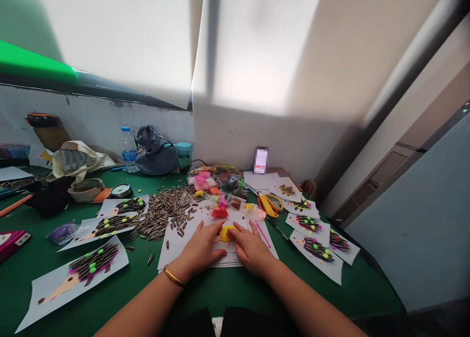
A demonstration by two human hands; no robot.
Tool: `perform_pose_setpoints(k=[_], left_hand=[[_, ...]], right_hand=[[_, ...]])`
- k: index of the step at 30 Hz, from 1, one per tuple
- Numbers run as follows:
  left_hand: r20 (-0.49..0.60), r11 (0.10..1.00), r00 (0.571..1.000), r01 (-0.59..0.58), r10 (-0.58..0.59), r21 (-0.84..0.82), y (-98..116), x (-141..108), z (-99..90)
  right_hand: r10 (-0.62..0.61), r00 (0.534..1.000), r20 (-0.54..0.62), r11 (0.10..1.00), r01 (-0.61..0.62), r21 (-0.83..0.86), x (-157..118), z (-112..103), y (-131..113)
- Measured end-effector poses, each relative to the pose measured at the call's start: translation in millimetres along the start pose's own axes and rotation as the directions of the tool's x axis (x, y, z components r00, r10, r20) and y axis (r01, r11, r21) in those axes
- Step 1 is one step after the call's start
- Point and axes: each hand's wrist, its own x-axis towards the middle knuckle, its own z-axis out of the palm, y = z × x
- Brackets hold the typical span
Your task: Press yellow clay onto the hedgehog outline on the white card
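A flattened piece of yellow clay point(226, 233) lies on the stacked white paper point(172, 251) in front of me. My left hand point(203, 244) rests at its left side, fingers spread, fingertips near its upper left edge. From the right, my right hand point(253, 246) touches the clay with its fingers, which are apart. Part of the clay is hidden under the fingers. Red clay point(219, 212) sits just beyond the hands, and a pink stick point(262, 234) lies right of my right hand.
Sunflower seeds point(157, 214) are heaped at the left of the paper. Hedgehog pictures point(91, 271) lie on both sides of the green table. Yellow scissors point(268, 205), bagged clay point(235, 180) and a phone point(261, 160) are behind. A bottle point(128, 151) and blue bag point(157, 153) stand back left.
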Motion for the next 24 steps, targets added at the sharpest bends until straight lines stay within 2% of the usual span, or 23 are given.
perform_pose_setpoints(k=[8,16,24], left_hand=[[-0.005,1.0,1.0,0.002,-0.002,0.01,-0.1,0.2,0.7],[0.021,0.999,1.0,0.013,-0.014,0.035,-0.4,-0.6,1.4],[0.021,0.997,1.0,-0.016,0.014,0.078,6.3,-2.3,-2.7]], right_hand=[[-0.008,1.0,0.029,1.0,0.007,0.018,3.5,-2.1,-4.7],[0.109,0.988,-0.108,0.993,-0.103,0.063,6.0,9.1,11.8],[0.138,0.962,-0.236,0.977,-0.094,0.19,1.9,10.1,24.2]])
